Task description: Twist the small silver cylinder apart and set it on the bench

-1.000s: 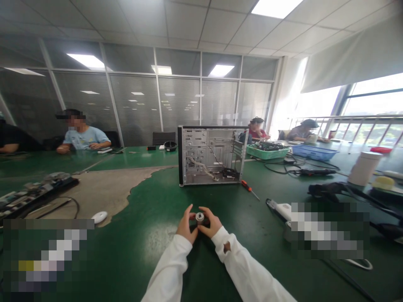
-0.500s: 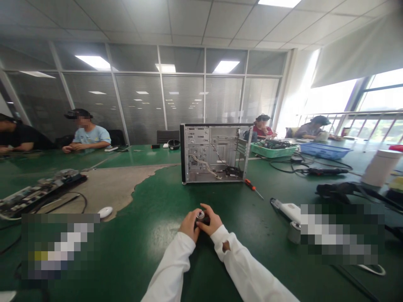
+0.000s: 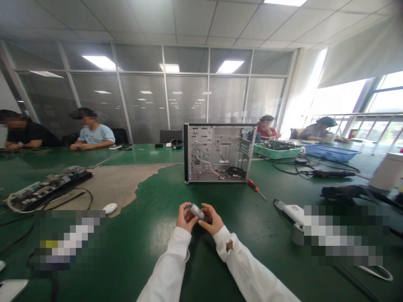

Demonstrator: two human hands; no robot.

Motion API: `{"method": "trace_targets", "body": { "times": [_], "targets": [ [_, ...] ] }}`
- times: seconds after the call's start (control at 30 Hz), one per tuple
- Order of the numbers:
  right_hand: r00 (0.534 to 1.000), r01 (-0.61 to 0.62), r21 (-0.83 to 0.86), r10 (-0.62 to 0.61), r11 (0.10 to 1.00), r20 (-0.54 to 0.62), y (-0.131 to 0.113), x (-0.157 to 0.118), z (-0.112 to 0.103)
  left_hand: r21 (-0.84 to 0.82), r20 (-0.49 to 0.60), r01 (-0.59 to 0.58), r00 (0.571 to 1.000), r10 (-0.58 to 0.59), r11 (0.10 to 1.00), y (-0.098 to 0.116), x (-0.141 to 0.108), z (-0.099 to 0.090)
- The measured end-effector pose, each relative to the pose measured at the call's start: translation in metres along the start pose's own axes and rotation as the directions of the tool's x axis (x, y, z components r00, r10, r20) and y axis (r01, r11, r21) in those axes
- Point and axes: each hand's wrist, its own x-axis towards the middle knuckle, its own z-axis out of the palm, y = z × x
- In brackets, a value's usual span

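Between my hands, just above the green table, is a small silver motor, a short metal cylinder lying tilted. My left hand has its fingers and thumb closed around the upper left end. From the other side, my right hand grips the lower right end with thumb and fingertips. Something dark and reddish shows near the right fingers, too small to name. Beyond my hands stands an open computer case, with loose cables and a black part inside. A screwdriver with an orange handle lies by its right corner.
To the right are a grey metal cylinder, a white device, a green basket of cables and a blue basket. A long circuit assembly and a white mouse are left. Several people sit around the table.
The silver motor has turned from end-on to sideways, so its metal side now shows. My left hand has shifted slightly left and opened its grip a little. The view has swung slightly left.
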Motion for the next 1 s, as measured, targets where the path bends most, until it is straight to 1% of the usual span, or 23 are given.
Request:
{"method": "trace_targets", "body": {
  "times": [0.17,0.27,0.33,0.47,0.53,0.6,0.67,0.8,0.9,1.0],
  "targets": [
    [0.995,-0.077,0.176,0.086,0.981,-0.045,0.006,0.001,0.005,-0.096,-0.093,0.112,0.988,-0.121,0.989,-0.005,0.000,-0.002],
    [0.991,-0.093,0.215,0.112,0.972,-0.076,0.005,0.002,0.007,-0.168,-0.124,0.168,0.974,-0.190,0.971,-0.009,0.001,0.000],
    [0.988,-0.097,0.169,0.116,0.981,-0.106,0.003,0.002,0.009,-0.202,-0.129,0.197,0.966,-0.226,0.959,-0.012,0.002,0.001],
    [0.979,-0.100,-0.018,0.095,0.995,-0.178,-0.003,-0.001,0.009,-0.240,-0.132,0.241,0.952,-0.277,0.940,-0.014,0.002,0.006],
    [0.978,-0.098,-0.076,0.081,0.992,-0.192,-0.008,-0.003,0.009,-0.268,-0.131,0.281,0.937,-0.323,0.922,-0.012,0.002,0.007],
    [0.982,-0.079,-0.093,0.061,0.993,-0.181,-0.012,-0.005,0.008,-0.296,-0.106,0.335,0.919,-0.379,0.894,-0.009,0.001,0.007],
    [0.987,-0.031,-0.084,0.017,0.996,-0.157,-0.015,-0.005,0.007,-0.323,-0.065,0.382,0.904,-0.423,0.866,-0.005,0.000,0.006],
    [0.991,0.067,-0.008,-0.067,0.998,-0.116,-0.015,-0.005,0.006,-0.401,0.023,0.430,0.887,-0.461,0.809,0.002,-0.003,0.001],
    [0.994,0.058,0.078,-0.050,0.995,-0.100,-0.010,-0.003,0.007,-0.455,0.121,0.444,0.889,-0.441,0.772,0.007,-0.004,-0.002],
    [0.996,-0.012,0.189,0.029,0.982,-0.088,-0.005,-0.002,0.010,-0.481,0.166,0.460,0.884,-0.438,0.746,0.010,-0.004,-0.004]
  ]
}}
